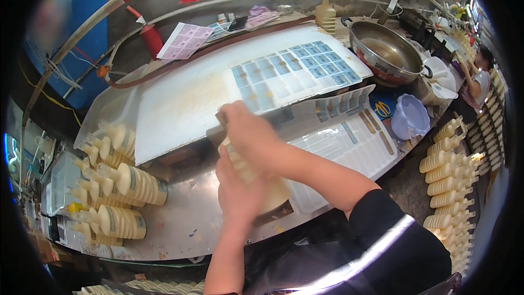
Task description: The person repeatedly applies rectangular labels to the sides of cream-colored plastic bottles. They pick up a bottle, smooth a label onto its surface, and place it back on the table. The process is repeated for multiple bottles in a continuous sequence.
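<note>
both hands, left hand [237, 188] and right hand [251, 134], are clasping a cream plastic bottle [267, 188], probably light, smooth and slippery, best gripped around its ribbed body.

Counting it up: one cream bottle [256, 177] held between two hands, one big metal pan [385, 49], one lilac plastic tub [410, 117], one red canister [151, 38]. Three label sheets [295, 71] on the bench, plus bottle piles [117, 186] I can't count.
</note>
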`<state>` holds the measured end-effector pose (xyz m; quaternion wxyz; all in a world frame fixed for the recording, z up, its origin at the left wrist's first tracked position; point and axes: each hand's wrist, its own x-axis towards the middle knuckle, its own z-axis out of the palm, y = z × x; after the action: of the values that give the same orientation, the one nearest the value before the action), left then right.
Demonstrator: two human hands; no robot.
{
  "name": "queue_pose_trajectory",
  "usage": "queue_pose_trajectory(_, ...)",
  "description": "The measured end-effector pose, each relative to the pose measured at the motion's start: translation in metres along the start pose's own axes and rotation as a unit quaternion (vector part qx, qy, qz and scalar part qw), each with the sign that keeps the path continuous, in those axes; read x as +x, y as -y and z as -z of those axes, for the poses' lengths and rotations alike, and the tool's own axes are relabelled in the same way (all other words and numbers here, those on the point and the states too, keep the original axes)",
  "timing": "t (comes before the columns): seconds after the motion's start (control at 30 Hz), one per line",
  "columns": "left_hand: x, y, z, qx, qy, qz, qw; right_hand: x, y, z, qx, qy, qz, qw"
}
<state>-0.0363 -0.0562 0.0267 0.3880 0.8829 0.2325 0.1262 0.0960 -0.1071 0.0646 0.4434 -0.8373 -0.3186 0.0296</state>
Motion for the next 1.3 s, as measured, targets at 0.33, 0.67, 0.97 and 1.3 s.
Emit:
queue_pose_trajectory(0.33, 0.003, 0.014, -0.009, -0.096, -0.001, -0.014, 0.995, -0.014, -0.1, -0.006, 0.058, -0.158, 0.065, 0.984)
queue_pose_trajectory(0.67, -0.049, 0.041, -0.022, -0.088, -0.051, -0.025, 0.995, -0.002, -0.101, 0.076, 0.22, -0.058, -0.154, 0.962)
queue_pose_trajectory(0.97, -0.054, 0.048, -0.028, -0.146, -0.057, -0.018, 0.987, 0.015, -0.127, 0.097, -0.251, -0.201, -0.041, 0.946)
queue_pose_trajectory(1.3, -0.057, 0.054, -0.032, -0.175, -0.071, -0.041, 0.981, -0.002, -0.164, 0.151, -0.415, 0.008, -0.025, 0.909)
